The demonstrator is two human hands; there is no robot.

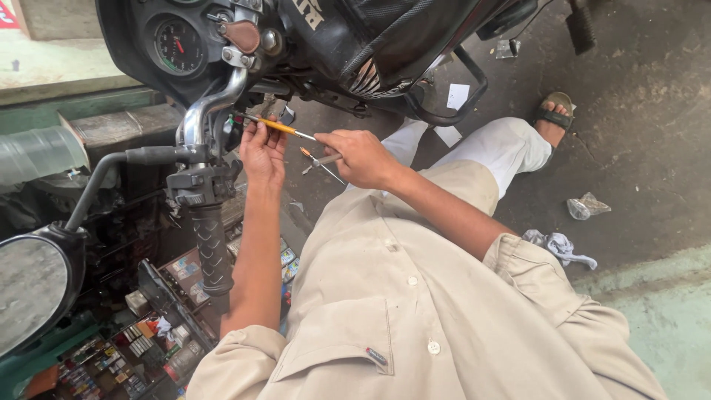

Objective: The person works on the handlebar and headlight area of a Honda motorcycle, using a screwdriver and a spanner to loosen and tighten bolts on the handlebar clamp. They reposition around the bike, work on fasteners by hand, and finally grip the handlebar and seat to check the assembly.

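Left hand point(263, 152) reaching far forward, forearm bare and nearly straight, fingers pinching together at top. Right hand point(363, 157) hovering just right of it, fingers curling closed, knuckles facing up, bare forearm angling back toward rolled sleeve.

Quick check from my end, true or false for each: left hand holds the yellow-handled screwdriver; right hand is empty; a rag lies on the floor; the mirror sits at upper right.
1. The left hand holds the yellow-handled screwdriver near the handlebar. True.
2. The right hand is empty. False: it grips a small metal tool.
3. A rag lies on the floor. True.
4. The mirror sits at upper right. False: it is at lower left.
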